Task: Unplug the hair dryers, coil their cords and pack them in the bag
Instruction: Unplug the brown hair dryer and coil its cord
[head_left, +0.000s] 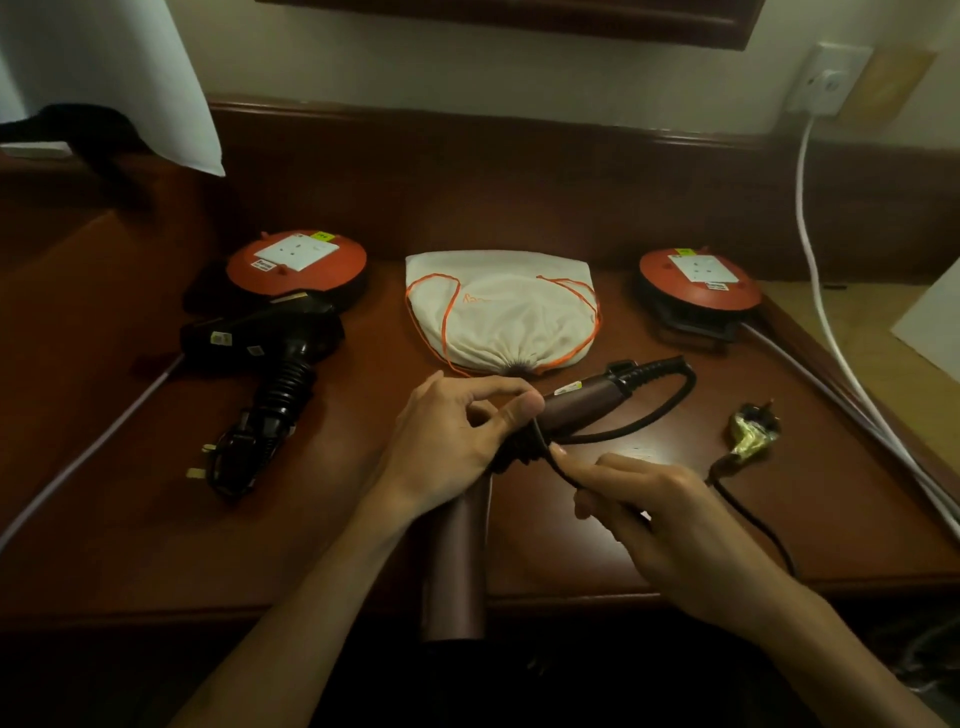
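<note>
While the brown hair dryer hangs off the desk edge at 6 o'clock, left hand fingers clamp its rigid body; right hand pinches the limp black cord. Judged light, slippery; grip the handle. Plug at 3; drawstring bag at 12; black hair dryer at 10, coiled.

The left hand is covering the joint of the brown hair dryer, hiding the cord turns there. The right hand is concealing a stretch of black cord. The bag lettering is reading too blurred. The black hair dryer labels are staying illegible.
</note>
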